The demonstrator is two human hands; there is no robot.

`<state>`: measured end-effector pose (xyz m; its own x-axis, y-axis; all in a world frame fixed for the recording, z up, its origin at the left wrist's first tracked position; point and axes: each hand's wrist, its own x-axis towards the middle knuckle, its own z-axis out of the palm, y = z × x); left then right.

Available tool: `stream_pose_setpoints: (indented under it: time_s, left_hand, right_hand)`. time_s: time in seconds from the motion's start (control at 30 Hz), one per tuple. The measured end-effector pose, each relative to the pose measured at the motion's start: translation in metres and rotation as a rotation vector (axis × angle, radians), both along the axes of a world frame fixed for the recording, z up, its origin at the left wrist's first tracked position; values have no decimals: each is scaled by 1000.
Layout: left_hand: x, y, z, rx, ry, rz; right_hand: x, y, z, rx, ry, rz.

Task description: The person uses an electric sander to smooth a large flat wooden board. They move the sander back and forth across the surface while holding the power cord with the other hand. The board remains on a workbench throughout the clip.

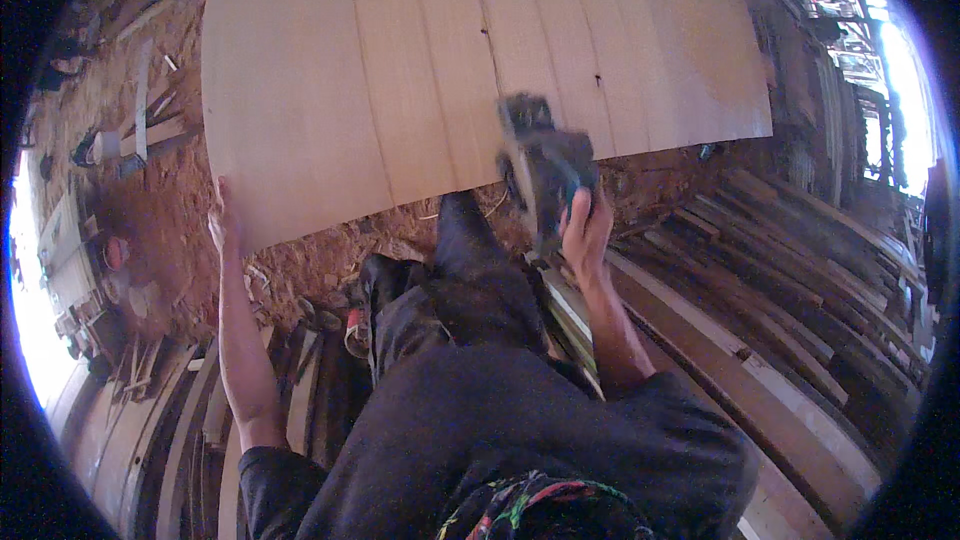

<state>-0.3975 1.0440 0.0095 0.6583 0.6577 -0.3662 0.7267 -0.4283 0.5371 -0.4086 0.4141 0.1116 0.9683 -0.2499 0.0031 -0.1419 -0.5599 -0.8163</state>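
A wide, pale wooden panel [430,60] made of several joined boards fills the upper middle. Dark seams and a few small knots mark it. My left hand [226,220] grips its left edge, close to the near corner. In my right hand [587,225] is a dark, teal-tinted handheld power tool [548,155], with my fingers closed round its handle. The tool is at the panel's near edge, right of the middle, its front end over the wood. It is blurred, so I cannot tell whether it is a planer or a sander, or whether it touches the panel.
Long timber strips [760,290] lie stacked at the right, and more planks [180,430] at the lower left. Reddish, debris-strewn ground [170,190] surrounds the panel. A red can-like container [356,332] stands beside my legs. Scraps of wood [150,130] lie at the left.
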Motion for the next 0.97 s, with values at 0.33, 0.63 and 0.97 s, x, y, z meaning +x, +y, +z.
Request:
stream_pose_setpoints:
  time_s: [0.33,0.63,0.97]
  left_hand:
    - [-24,42,-55,-2,128,166]
    - [-14,-5,-13,48,-152,81]
    - [3,-28,28,27,-126,102]
  right_hand:
    - [11,29,1,44,112,34]
    - [314,116,5,12,-86,109]
    - [656,184,-62,-238,-287,129]
